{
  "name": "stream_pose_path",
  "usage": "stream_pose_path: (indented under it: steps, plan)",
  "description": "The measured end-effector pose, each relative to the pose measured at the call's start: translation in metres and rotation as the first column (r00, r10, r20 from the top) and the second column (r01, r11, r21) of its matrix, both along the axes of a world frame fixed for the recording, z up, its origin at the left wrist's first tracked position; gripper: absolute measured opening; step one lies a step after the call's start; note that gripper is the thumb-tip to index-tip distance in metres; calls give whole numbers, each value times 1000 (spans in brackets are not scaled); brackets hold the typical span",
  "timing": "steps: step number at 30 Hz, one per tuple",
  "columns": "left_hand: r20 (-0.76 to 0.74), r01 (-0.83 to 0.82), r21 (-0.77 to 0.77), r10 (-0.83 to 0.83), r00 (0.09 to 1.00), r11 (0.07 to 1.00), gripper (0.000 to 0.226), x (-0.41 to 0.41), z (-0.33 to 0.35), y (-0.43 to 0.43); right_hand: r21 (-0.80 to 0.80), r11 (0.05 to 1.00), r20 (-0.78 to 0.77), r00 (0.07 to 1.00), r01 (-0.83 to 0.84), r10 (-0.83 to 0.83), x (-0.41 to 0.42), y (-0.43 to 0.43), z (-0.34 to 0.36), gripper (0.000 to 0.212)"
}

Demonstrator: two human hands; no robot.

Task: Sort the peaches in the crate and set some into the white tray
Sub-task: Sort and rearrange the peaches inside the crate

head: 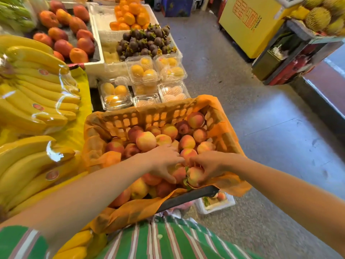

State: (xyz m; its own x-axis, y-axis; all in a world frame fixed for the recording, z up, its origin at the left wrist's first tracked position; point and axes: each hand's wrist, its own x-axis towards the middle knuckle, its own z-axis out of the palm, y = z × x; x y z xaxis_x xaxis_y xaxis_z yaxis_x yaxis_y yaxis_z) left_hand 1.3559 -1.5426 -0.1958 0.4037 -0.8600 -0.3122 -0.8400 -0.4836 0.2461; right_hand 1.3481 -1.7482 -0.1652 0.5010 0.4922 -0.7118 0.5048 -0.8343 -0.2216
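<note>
While both hands work inside the crate (162, 116), sorting looks early: the crate is near full, peaches (186, 142) heaped wall to wall on the orange liner (229, 182). Left hand (164, 161) sits over the pile near the crate's near edge, grip curled down on a peach (178, 172), thumb along its side. Right hand (209, 168) is just beside it, grip closed around a leafy peach (195, 175) by the crate's near-right corner. Neither fruit looks lifted clear of the pile yet.

White tray (216, 204) sits on the floor below the crate's near-right corner, mostly hidden by the liner and crate rim. One peach in it (221, 196) is visible; can't tell what else it holds.

Judgement: a first pick or so done, bulk of the sort left. Next is carrying the held fruit down past the crate's corner to the tray.
</note>
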Motion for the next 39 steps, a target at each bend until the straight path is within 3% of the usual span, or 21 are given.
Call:
stream_pose_path:
  steps: [4,8,12,16,21,23,26,31,33,34,37,39]
  plan:
    - [-5,-31,-99,31,1000,995,70,5,7,9,111,990,-16,996,88,-87,13,-8,14,54]
    - [11,-96,-165,99,995,982,68,14,27,30,375,883,26,948,283,-316,32,-12,20,57]
    - [-27,-296,-256,299,954,920,63,28,37,59,447,839,116,909,311,-399,50,-1,4,61]
    - [-165,-519,-346,494,854,781,55,26,39,79,384,877,105,931,287,-351,58,9,-20,60]
    - [-423,-709,-340,573,702,618,51,20,36,93,354,908,169,940,223,-297,68,18,-14,62]
    - [-514,-779,-322,592,621,537,53,20,34,97,506,830,143,926,235,-350,66,29,2,68]
    - [-606,-859,-305,612,508,411,57,20,38,99,707,654,-29,935,269,-354,54,63,28,73]
    - [-773,-948,-250,548,319,199,61,14,46,105,789,602,81,951,120,-297,45,114,35,68]
    - [-711,-939,-281,615,342,198,51,9,50,114,806,580,85,946,120,-314,47,124,33,62]
    - [-603,-909,-350,689,402,225,49,8,50,121,801,586,82,945,127,-316,48,128,31,61]
    - [-53,-758,-495,856,514,424,54,5,42,151,759,631,92,933,160,-348,48,144,17,65]
    - [165,-748,-397,843,512,532,47,-2,32,174,707,692,155,922,147,-354,48,158,5,70]
